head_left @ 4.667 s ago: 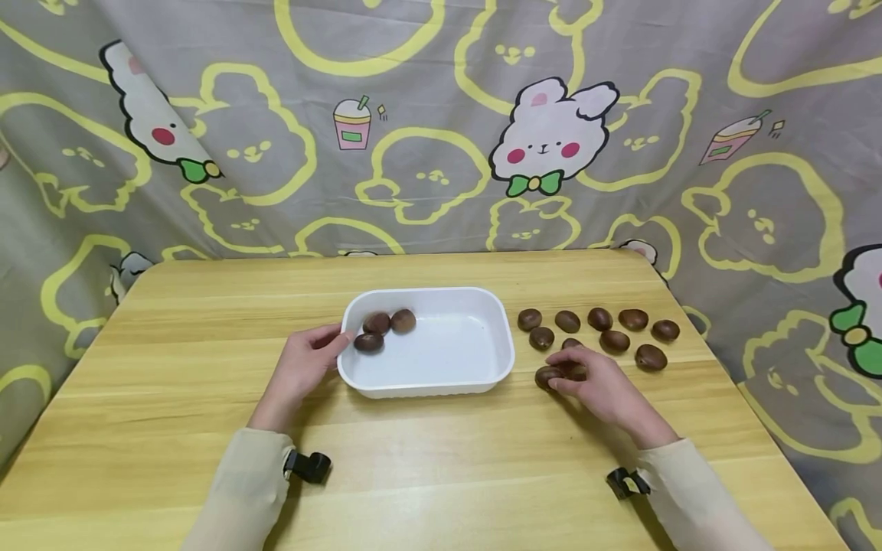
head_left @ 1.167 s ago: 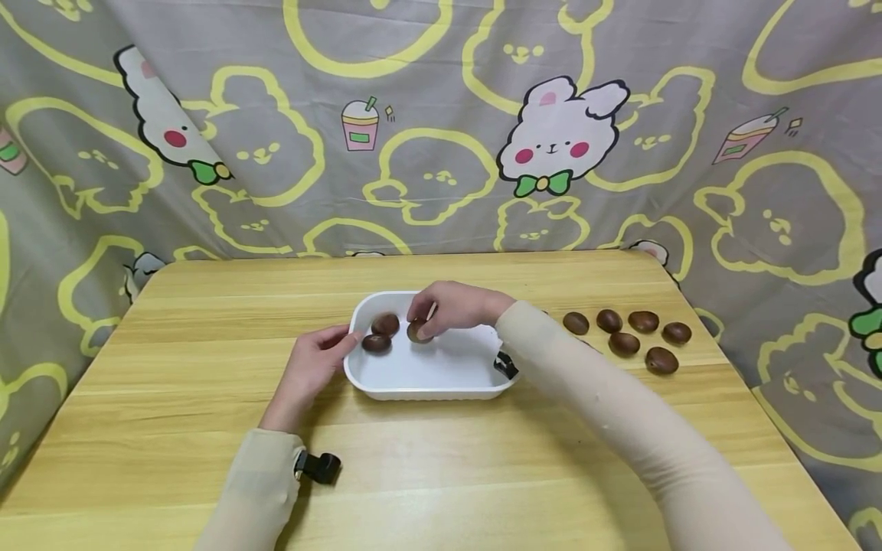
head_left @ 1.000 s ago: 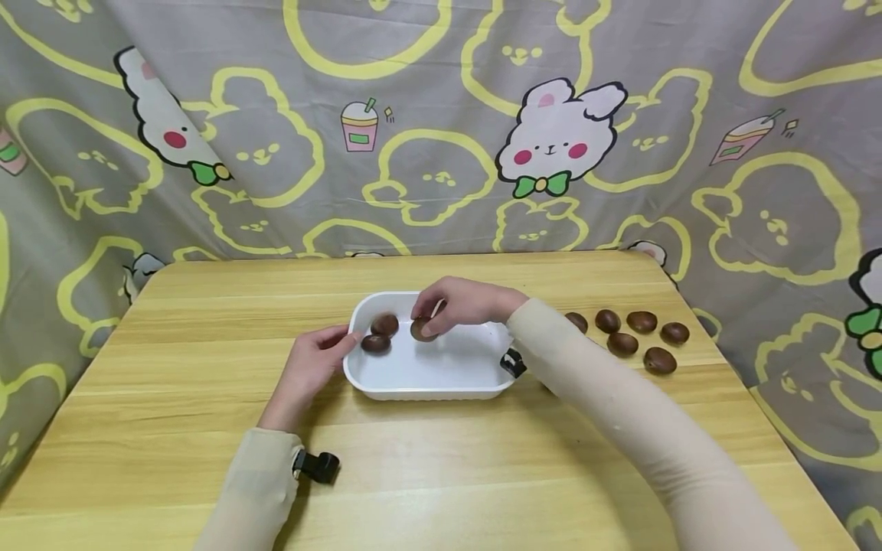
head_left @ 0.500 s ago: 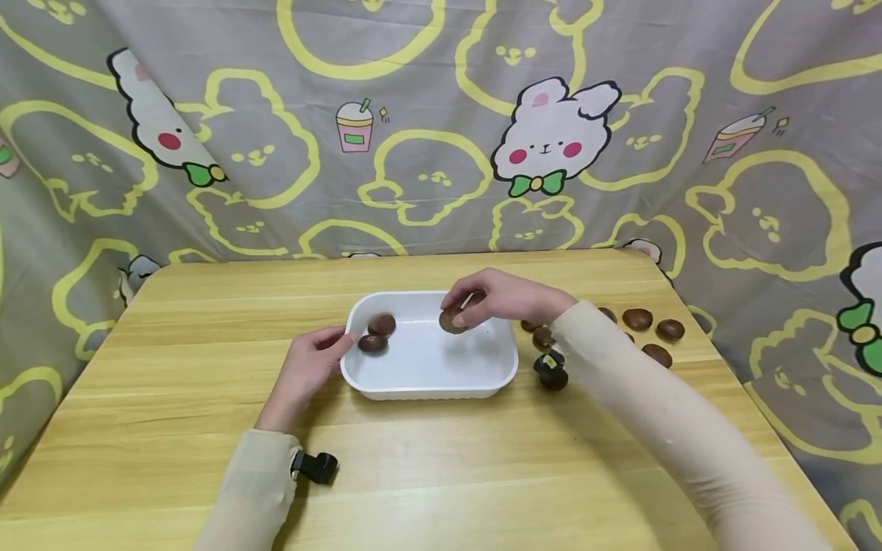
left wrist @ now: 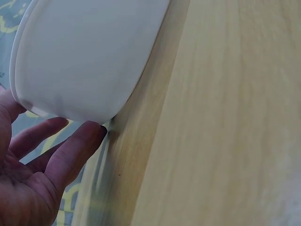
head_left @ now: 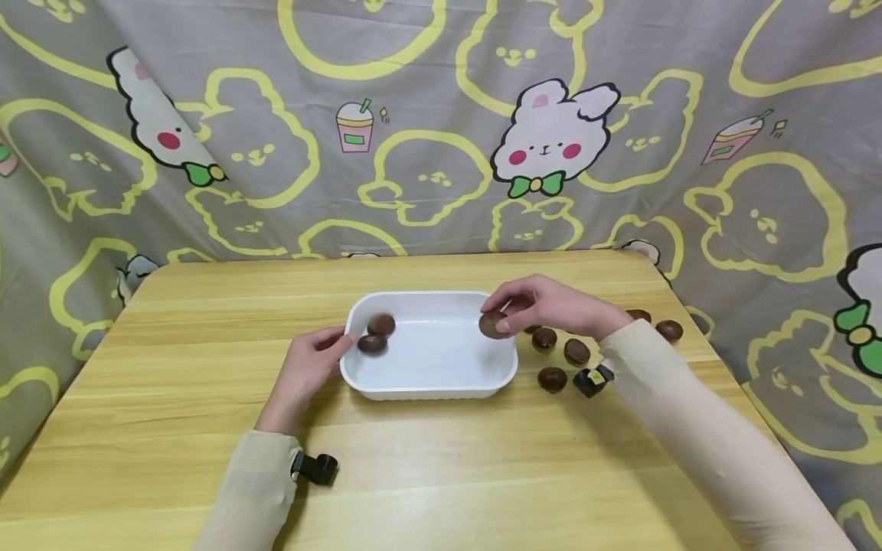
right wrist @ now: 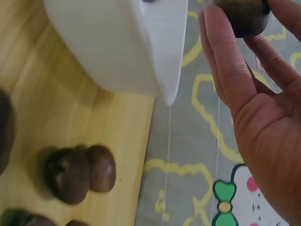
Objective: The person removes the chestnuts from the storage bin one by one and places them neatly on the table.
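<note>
A white rectangular tray (head_left: 427, 363) stands on the table, with two brown chestnuts (head_left: 373, 343) lying together at its left end. My left hand (head_left: 306, 371) holds the tray's left end, thumb at the rim; the left wrist view has its fingers (left wrist: 75, 150) against the outer wall. Above the tray's right end, my right hand (head_left: 554, 306) pinches another chestnut (head_left: 492, 324) between thumb and fingertips. In the right wrist view this held chestnut (right wrist: 242, 19) appears higher than the tray's rim.
Right of the tray, several loose chestnuts (head_left: 553, 379) lie on the wooden table (head_left: 427, 474), some hidden behind my right hand and sleeve (head_left: 689, 413). A patterned curtain (head_left: 427, 76) hangs behind the table and along its sides.
My right hand went from the loose chestnuts into the tray, then rose and moved right with a chestnut. Three chestnuts lay in the tray at first, two now. My left hand stayed put.
</note>
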Tool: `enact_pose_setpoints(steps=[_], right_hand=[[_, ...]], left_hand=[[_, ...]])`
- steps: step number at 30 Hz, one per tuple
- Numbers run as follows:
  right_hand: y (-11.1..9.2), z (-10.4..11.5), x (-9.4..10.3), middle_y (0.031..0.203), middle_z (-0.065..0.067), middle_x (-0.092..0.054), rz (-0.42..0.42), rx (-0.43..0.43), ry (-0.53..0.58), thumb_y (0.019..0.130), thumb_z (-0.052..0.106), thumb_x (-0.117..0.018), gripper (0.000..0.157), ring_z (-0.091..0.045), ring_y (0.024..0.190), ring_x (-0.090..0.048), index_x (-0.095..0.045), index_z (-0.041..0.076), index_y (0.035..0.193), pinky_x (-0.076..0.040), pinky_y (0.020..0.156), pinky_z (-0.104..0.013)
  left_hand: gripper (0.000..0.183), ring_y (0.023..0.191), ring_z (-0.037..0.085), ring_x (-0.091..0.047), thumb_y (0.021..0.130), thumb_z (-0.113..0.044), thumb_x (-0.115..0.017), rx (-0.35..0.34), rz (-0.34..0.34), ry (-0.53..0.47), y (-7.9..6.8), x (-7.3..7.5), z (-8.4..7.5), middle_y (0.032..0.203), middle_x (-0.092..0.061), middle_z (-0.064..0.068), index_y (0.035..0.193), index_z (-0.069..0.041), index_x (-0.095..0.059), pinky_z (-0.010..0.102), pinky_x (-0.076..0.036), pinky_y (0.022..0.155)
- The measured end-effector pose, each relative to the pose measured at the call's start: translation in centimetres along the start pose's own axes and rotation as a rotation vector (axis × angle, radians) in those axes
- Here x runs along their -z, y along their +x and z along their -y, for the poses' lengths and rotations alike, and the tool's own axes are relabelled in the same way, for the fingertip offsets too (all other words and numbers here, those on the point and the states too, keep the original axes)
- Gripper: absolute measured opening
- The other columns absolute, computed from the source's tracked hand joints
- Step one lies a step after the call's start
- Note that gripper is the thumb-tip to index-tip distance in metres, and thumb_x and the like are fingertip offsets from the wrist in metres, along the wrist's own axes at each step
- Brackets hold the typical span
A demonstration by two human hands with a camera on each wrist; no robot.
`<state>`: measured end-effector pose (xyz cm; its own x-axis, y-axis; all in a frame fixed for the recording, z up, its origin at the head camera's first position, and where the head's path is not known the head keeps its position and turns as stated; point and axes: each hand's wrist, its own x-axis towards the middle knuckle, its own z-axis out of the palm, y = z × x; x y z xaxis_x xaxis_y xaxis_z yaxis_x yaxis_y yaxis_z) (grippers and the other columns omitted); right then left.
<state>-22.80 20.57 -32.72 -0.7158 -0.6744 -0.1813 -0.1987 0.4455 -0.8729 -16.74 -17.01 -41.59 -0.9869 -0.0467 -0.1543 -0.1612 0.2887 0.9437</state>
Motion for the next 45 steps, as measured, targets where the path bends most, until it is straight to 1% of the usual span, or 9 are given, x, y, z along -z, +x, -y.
enact_pose_setpoints(steps=[7,11,16,20,23,28,32,40,45], right_hand=[[-3.1,-1.8,0.5,0.119,-0.008,-0.065,-0.045,-0.017,0.043,0.09,0.018,-0.073,0.041,-0.027,0.106,-0.059,-0.063,0.003,0.127,-0.05,0.088,-0.033],[-4.8,-3.0,0.9,0.122,-0.01,-0.063,-0.068,-0.016,0.045,0.09,0.015,-0.073,0.038,-0.027,0.107,-0.06,-0.063,0.004,0.126,-0.05,0.089,-0.03],[-7.2,-4.1,1.2,0.121,-0.009,-0.064,-0.179,-0.049,0.024,0.091,0.017,-0.072,0.036,-0.024,0.107,-0.06,-0.065,0.008,0.125,-0.05,0.088,-0.028],[-9.2,-4.9,0.8,0.123,-0.01,-0.062,-0.279,-0.056,0.002,0.092,0.018,-0.071,0.037,-0.021,0.107,-0.059,-0.064,0.007,0.126,-0.051,0.086,-0.027],[-10.5,-5.6,0.5,0.124,-0.011,-0.061,-0.328,-0.066,0.005,0.092,0.018,-0.071,0.038,-0.02,0.108,-0.059,-0.063,0.006,0.127,-0.052,0.085,-0.027],[-11.7,-6.7,0.2,0.122,-0.011,-0.061,-0.386,-0.117,-0.019,0.091,0.021,-0.073,0.04,-0.02,0.106,-0.061,-0.064,0.008,0.127,-0.052,0.084,-0.028],[-12.6,-7.5,0.2,0.119,-0.009,-0.061,-0.425,-0.144,-0.072,0.09,0.023,-0.073,0.042,-0.019,0.103,-0.059,-0.063,0.007,0.128,-0.052,0.08,-0.026],[-14.4,-10.1,-0.5,0.116,-0.014,-0.065,-0.449,-0.147,-0.059,0.09,0.016,-0.074,0.043,-0.015,0.101,-0.061,-0.061,0.0,0.127,-0.052,0.079,-0.024],[-15.0,-10.8,-1.0,0.113,-0.015,-0.067,-0.476,-0.171,-0.082,0.088,0.014,-0.076,0.042,-0.015,0.098,-0.063,-0.062,-0.002,0.124,-0.049,0.08,-0.018]], left_hand=[[0.048,0.106,0.029,-0.061,0.096,-0.03,-0.066,-0.003,-0.007,0.006,-0.2,0.1,0.1,0.126,-0.06,0.023,0.13,0.004,-0.061,0.023,-0.055,0.076],[0.051,0.107,0.028,-0.06,0.096,-0.033,-0.066,0.0,-0.005,0.019,-0.5,0.2,0.3,0.127,-0.06,0.022,0.131,0.003,-0.06,0.023,-0.054,0.077],[0.052,0.109,0.027,-0.059,0.095,-0.035,-0.066,0.0,-0.005,0.033,-0.4,0.2,0.3,0.127,-0.06,0.021,0.131,0.003,-0.06,0.022,-0.054,0.078],[0.05,0.109,0.027,-0.058,0.095,-0.033,-0.066,0.001,0.003,0.031,-0.3,0.0,0.3,0.128,-0.06,0.021,0.131,0.002,-0.061,0.023,-0.054,0.078],[0.05,0.11,0.029,-0.058,0.096,-0.032,-0.065,-0.005,0.011,0.032,-0.2,0.0,0.3,0.129,-0.059,0.022,0.131,0.003,-0.06,0.024,-0.055,0.078],[0.052,0.11,0.027,-0.057,0.095,-0.035,-0.067,0.002,-0.009,0.047,-0.2,0.2,0.4,0.128,-0.06,0.02,0.13,0.002,-0.061,0.022,-0.053,0.079],[0.053,0.11,0.027,-0.058,0.095,-0.036,-0.067,-0.001,0.0,0.027,-0.1,0.1,0.3,0.128,-0.06,0.021,0.131,0.003,-0.06,0.023,-0.054,0.079],[0.052,0.109,0.026,-0.058,0.096,-0.034,-0.065,-0.008,-0.013,0.038,-0.2,0.0,0.1,0.127,-0.06,0.022,0.131,0.004,-0.06,0.02,-0.052,0.078],[0.052,0.109,0.027,-0.058,0.096,-0.035,-0.065,-0.019,-0.007,0.042,-0.3,0.0,0.0,0.127,-0.06,0.022,0.131,0.004,-0.06,0.02,-0.052,0.077]])
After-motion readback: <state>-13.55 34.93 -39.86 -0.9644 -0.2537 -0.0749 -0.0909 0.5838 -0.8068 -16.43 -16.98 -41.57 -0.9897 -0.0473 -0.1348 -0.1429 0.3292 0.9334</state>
